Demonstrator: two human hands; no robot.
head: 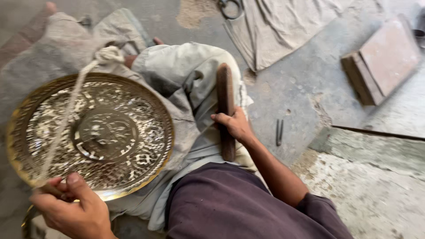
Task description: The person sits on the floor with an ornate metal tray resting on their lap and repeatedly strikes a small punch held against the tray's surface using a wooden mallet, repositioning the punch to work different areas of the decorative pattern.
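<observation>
The brass tray fills the lap on the left, a taut cord crossing it, so the left hand is hemmed at its near rim. The right hand grips a wooden bar; beyond it bare floor lies open up to the small tool, cloth and block

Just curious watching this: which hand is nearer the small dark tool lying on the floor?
The right hand, gripping the wooden bar, is just left of the tool. The left hand is far off, beside the brass plate.
</observation>
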